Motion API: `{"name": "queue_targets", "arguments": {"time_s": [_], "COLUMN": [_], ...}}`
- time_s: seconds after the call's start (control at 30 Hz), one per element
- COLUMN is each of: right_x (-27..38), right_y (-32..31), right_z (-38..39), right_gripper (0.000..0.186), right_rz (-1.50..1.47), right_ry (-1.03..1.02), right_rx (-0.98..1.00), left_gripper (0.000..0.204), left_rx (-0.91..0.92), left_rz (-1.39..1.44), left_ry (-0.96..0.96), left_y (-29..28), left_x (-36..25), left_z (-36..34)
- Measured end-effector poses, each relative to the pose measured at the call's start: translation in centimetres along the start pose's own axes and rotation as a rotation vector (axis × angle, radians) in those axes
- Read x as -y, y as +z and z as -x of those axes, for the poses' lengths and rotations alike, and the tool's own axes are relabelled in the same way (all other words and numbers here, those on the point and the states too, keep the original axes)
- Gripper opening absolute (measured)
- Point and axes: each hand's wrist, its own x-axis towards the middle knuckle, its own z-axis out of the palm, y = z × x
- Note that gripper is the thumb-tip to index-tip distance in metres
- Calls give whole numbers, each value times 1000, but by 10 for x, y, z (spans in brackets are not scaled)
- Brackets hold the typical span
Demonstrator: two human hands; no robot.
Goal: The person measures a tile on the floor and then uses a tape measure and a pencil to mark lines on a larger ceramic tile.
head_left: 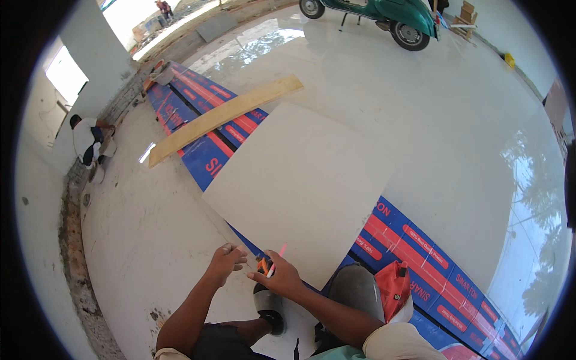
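Observation:
My right hand [284,277] is closed round a small orange and black tape measure [262,265]. A pink and white pen [276,259] is also in it, sticking up past the fingers. Just to its left is my left hand [227,262], its fingers half bent and apart, with nothing I can make out in them. Both hands are over the near edge of a large pale square tile [306,174]. The tile lies flat across blue and red printed cardboard boxes [420,264].
A wooden plank [225,119] lies across the boxes beyond the tile. Beside my knee is a red pouch [393,289]. A green scooter [384,15] stands at the far side on the glossy floor [444,120]. At the left wall a person [90,139] crouches by a bucket [96,174].

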Motion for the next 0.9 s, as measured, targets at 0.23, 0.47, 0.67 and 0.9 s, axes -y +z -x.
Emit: {"name": "queue_targets", "arguments": {"time_s": [0.23, 0.47, 0.67, 0.9], "right_x": [2, -29, -124, -141], "right_y": [-61, -174, -211, -215], "right_z": [-8, -2, 39, 47], "right_gripper": [86, 80, 73, 63], "right_rz": [84, 378, 765, 821], "right_ry": [-29, 143, 390, 404], "right_rx": [-187, -555, -679, -715], "left_gripper": [52, 56, 42, 43], "left_rx": [-16, 108, 10, -129], "left_rz": [-16, -29, 213, 319], "left_ry": [28, 61, -3, -22], "left_y": [21, 13, -5, 9], "left_x": [-15, -26, 49, 98], "left_z": [5, 2, -82, -125]}}
